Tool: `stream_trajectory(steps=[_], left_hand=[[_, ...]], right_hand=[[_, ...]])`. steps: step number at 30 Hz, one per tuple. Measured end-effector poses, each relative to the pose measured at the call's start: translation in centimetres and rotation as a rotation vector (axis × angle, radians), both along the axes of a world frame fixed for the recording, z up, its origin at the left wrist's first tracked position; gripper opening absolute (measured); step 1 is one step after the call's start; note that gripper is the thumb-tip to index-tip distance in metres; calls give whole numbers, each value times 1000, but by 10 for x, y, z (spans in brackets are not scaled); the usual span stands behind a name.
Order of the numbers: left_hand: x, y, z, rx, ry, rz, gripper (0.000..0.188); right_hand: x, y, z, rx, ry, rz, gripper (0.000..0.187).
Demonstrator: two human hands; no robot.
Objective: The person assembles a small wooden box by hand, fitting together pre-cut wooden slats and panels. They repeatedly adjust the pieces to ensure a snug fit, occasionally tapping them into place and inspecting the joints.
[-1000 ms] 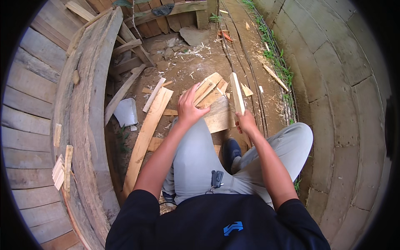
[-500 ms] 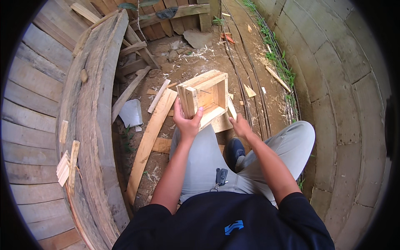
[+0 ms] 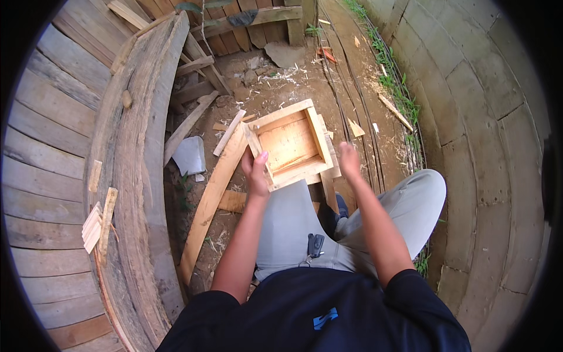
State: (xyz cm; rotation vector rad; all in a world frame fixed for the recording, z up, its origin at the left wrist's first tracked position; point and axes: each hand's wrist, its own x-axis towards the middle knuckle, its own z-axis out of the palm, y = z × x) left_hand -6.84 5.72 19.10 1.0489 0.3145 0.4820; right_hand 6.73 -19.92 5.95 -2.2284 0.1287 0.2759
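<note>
A: what's on your head feed, nearest stuff first?

B: closest in is the dark shirt [image 3: 258, 322], then keys [image 3: 315, 244] on the lap of the grey trousers [image 3: 281, 240]. Past that, the left hand [image 3: 257, 175] has the wooden box [image 3: 287, 146] gripped by its left wall, thumb over the edge, fingers round the outside. Box is up at the left knee, hollow side facing me.

A: and the other one?

B: right hand [image 3: 350, 161] is just beside the box's right side, fingers curled in. Honestly can't make out from here if there's anything in that fist.

A: so which step is this?

B: I'd call it a hold-and-look step, inside of the box on full show. Imo the next move calls for a firm left grip, since I see nothing steadying the right side.

A: further out?

B: long plank [image 3: 212, 211] on the ground left of the box, pale slab [image 3: 189, 156] left of that, then shavings [image 3: 299, 74] scattered about, and a plank fence [image 3: 237, 40] at the very back
</note>
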Motion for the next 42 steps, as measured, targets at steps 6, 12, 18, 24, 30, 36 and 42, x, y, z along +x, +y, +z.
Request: stream_trajectory(steps=[6,12,18,24,30,36,42], left_hand=[[5,-5,17,88,365,-100,46],[7,-26,2,-2,491,-273,50],[0,-19,-5,-86,608,-505,63],[-5,-18,10,-132,737,-753,66],[-11,-33,-25,-75,678,-902,63],[-6,-41,-20,49,753,-1044,67],[5,-31,-8,-53,899,-1101,72]], right_hand=[[-6,26,182,432,48,289,63],[7,28,146,-80,-53,493,63],[1,20,162,-290,-2,633,42],[5,11,149,-384,69,970,48],[-12,13,152,-230,145,970,57],[-27,3,128,-187,16,851,52],[-32,11,137,-300,194,745,56]])
